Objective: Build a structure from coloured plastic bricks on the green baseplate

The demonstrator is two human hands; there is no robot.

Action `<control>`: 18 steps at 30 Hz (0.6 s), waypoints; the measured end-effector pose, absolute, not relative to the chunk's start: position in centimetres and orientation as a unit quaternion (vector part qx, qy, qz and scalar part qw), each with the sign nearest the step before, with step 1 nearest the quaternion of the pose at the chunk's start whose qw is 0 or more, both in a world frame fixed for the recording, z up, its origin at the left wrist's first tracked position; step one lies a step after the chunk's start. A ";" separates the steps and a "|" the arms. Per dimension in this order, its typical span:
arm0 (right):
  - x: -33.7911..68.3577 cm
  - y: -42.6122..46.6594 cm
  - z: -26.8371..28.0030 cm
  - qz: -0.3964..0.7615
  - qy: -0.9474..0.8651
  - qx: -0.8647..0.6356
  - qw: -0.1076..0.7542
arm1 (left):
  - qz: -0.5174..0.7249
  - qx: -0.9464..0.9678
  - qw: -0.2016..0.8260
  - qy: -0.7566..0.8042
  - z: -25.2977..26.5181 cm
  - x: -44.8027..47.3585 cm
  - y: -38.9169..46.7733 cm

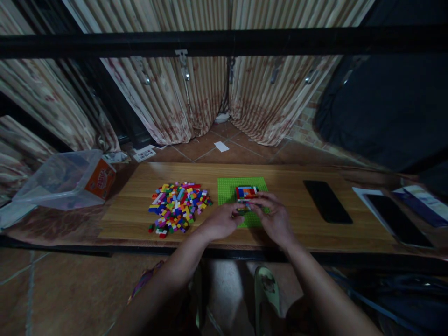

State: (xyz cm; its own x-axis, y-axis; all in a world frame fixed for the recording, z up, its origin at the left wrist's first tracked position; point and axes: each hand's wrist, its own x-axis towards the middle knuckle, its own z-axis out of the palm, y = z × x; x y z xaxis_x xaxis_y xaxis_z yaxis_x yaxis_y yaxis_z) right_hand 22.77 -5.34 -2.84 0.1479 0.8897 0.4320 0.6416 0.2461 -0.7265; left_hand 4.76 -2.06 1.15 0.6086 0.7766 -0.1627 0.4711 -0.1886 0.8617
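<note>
A green baseplate (pixel 226 189) lies on a wooden board, and a small block of red, blue, white and orange toy bricks (pixel 246 192) stands on it. Just in front of that block my left hand (pixel 224 221) and my right hand (pixel 275 217) come together over the plate. Both have their fingers closed around small toy bricks (pixel 245 206), mostly hidden by the fingertips. Left of the plate a heap of loose colourful bricks (pixel 180 205) is spread out.
A clear plastic box (pixel 66 179) with an orange label sits at the left. Toward the right lie a black phone-like slab (pixel 327 201) and a second dark slab (pixel 399 219) on papers. A dark bar (pixel 224 43) crosses above, with curtains behind.
</note>
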 end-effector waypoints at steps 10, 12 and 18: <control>22.5 -5.2 -4.3 0.117 -0.611 -0.644 0.446 | 0.139 0.772 0.488 0.383 -0.5 5.3 -2.3; 22.6 -5.2 -4.4 0.128 -0.598 -0.649 0.453 | 0.133 0.780 0.483 0.374 -0.7 5.4 -2.3; 22.7 -4.8 -4.7 0.183 -0.564 -0.643 0.485 | 0.127 0.783 0.479 0.377 -1.3 5.6 -2.4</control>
State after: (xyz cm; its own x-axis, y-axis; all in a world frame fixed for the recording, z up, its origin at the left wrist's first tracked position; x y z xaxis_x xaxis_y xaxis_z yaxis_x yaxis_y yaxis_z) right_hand 22.74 -4.83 -4.65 0.2964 0.9027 0.3120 0.5486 0.1065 -0.8293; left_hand 5.64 -2.43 -1.28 0.6834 0.7120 -0.1614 0.4681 -0.2577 0.8453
